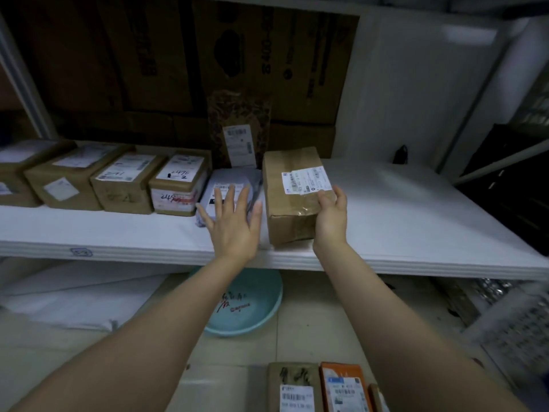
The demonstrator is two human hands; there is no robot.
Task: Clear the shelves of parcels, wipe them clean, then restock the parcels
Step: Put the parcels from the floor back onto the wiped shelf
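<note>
- My right hand (pixel 331 215) holds the brown box (pixel 289 188) at its near right corner, fingers curled over the top edge onto the taped face. From there I can slide or turn it without lifting it off the shelf (pixel 416 218).
- The box stands at centre frame with its label up, which keeps the barcode readable from the front.
- My left hand (pixel 234 221) lies flat on the soft grey mailer bag (pixel 228 181), fingers straight and spread, gripping nothing. I judge it is there to pin the limp bag so the box does not ride over it or push it askew.
- The bag sits between the box and the row of four taped boxes (pixel 124 182) running to the left edge of the frame. They are packed side by side, labels up, so this looks like restocking.
- A patterned parcel (pixel 237 120) stands upright behind the bag, leaning on the cardboard sheets (pixel 208 55) that line the back.
- The right half of the shelf is bare white, room for what is left.
- More parcels (pixel 320 388) wait at the bottom edge of the frame, near a teal basin (pixel 252 307) on the floor under the shelf.
</note>
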